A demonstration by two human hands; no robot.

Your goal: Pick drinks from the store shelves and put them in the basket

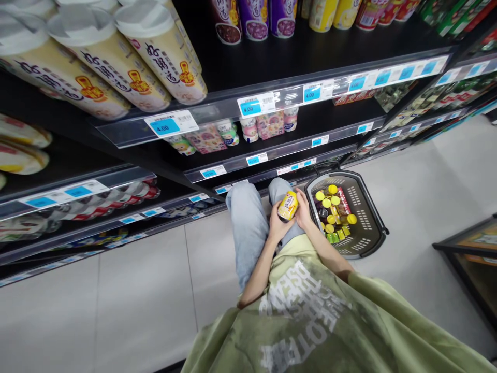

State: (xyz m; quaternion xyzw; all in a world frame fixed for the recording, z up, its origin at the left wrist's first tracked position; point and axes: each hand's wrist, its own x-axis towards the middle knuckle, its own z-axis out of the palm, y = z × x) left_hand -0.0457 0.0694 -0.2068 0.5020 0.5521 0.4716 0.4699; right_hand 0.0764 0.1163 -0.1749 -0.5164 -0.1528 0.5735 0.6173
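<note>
A yellow can [288,205] with dark lettering and a picture on its label is held between my two hands, low over my bent knees. My left hand [278,226] wraps around its left side and bottom. On the other side, the fingers of my right hand [303,208] are closed against the can, partly hidden behind it. A dark shopping basket [364,228] stands on the floor just right of my right hand. Inside it lie several yellow-topped containers [333,200], a red package [344,201] and small green-yellow packs [336,237].
Dark shelves with price tags [171,124] rise in front of me. Large beige cans [163,49] fill the upper left shelf, with purple cans [254,19] and yellow cans [324,13] further right. Small bottles and packs [269,126] sit lower. A black-framed stand [466,259] is at the right.
</note>
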